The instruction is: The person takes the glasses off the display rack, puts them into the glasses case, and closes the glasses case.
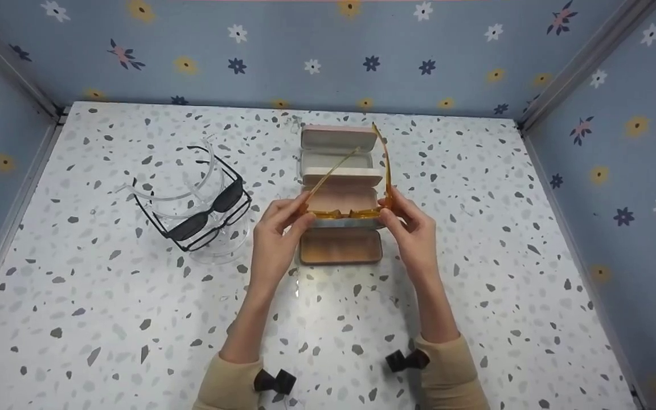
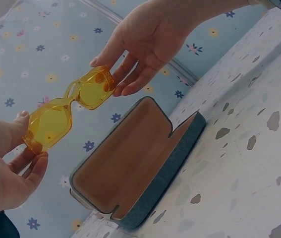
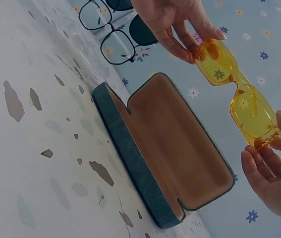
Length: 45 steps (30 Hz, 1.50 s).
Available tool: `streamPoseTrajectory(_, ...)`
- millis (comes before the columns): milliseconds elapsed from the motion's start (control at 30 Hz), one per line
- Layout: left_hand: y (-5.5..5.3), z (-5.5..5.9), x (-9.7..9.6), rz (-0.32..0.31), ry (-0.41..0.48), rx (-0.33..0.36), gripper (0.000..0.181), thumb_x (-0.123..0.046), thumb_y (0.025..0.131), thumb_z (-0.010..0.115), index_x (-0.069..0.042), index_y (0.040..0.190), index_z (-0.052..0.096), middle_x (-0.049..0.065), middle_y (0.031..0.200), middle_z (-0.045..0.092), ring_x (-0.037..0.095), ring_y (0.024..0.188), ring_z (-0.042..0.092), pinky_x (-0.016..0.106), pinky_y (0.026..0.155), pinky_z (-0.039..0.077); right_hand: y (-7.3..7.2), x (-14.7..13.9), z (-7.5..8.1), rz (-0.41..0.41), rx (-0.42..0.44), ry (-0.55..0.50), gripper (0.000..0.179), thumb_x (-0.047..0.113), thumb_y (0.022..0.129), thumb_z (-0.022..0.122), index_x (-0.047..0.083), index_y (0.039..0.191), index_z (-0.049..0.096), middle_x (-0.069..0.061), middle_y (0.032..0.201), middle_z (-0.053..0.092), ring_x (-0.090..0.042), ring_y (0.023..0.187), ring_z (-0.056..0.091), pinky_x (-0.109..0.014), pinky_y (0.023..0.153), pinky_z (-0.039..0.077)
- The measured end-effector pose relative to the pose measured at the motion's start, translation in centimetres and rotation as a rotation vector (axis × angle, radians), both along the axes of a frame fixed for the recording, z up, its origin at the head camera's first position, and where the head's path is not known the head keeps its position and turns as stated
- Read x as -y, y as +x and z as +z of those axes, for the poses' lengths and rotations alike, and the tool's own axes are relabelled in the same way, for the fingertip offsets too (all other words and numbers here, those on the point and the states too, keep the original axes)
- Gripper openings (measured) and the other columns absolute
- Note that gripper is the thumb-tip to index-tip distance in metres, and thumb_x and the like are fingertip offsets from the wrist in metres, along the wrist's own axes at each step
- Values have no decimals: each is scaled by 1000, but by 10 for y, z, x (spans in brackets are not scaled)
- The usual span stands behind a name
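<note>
Your left hand (image 1: 275, 238) and right hand (image 1: 417, 238) are pinching the yellow glasses (image 2: 58, 119) by opposite ends, holding them above the open teal case (image 1: 341, 250). Left of it, black-framed glasses (image 1: 205, 238) and dark sunglasses (image 1: 189, 226) are resting; beyond, an open pale case (image 1: 338, 160) is sitting.

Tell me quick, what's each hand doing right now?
Left hand: closed, holding one end of the yellow glasses.
Right hand: closed, holding the other end.
</note>
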<state>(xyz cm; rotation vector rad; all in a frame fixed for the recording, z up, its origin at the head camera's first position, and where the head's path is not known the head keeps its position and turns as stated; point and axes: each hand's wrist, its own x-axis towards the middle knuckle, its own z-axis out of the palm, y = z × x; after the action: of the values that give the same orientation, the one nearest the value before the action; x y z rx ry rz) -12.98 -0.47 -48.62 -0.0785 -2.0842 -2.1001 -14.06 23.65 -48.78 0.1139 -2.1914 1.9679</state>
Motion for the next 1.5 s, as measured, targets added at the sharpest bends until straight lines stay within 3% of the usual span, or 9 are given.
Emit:
streamPoseTrajectory(200,-1,0,0,2,-12,-9,41,-13,92,76,-12,133,70,9,116,66,14,112,68,25,99,56,-1,0,2,7,-11,-21,46,10,99,70,8,144,60,-23,124,68,-19,109,68,-28,91,60)
streamPoseTrajectory(467,-1,-1,1,-8,-30,-21,40,-12,92,76,-12,132,71,11,115,66,24,116,68,25,103,55,0,1,4,-9,-7,-24,46,6,98,69,6,142,60,-21,121,69,-16,106,68,-26,89,60)
streamPoseTrajectory(700,0,-1,1,-21,-49,-13,39,-15,93,76,-14,131,72,8,116,66,19,116,68,23,102,54,1,0,4,-8,-12,-21,45,5,98,68,7,142,61,-19,123,66,-16,105,69,-26,90,61)
streamPoseTrajectory(900,0,-2,1,-35,-51,-21,37,-17,93,76,-14,130,73,9,116,66,27,116,67,21,99,54,1,-2,5,-9,-3,-30,45,3,98,68,4,142,60,-17,119,65,-14,104,68,-26,89,61)
streamPoseTrajectory(1133,0,-3,1,-44,-44,-20,37,-17,92,76,-15,129,73,8,116,65,12,111,67,22,100,55,1,-3,5,-11,2,-14,46,6,97,70,7,142,60,-19,119,64,-15,104,68,-25,90,59)
streamPoseTrajectory(1333,0,-2,1,-57,-47,-26,37,-14,92,75,-10,129,73,10,118,65,24,114,67,24,102,54,1,-3,5,-15,3,-7,45,5,98,69,7,142,60,-20,119,63,-15,104,68,-25,90,59)
streamPoseTrajectory(1500,0,-1,1,-68,-59,-8,36,-16,92,76,-11,128,73,9,119,65,20,111,67,22,100,54,1,-3,6,-22,1,-4,44,6,98,68,7,142,61,-14,118,63,-15,105,67,-25,90,59)
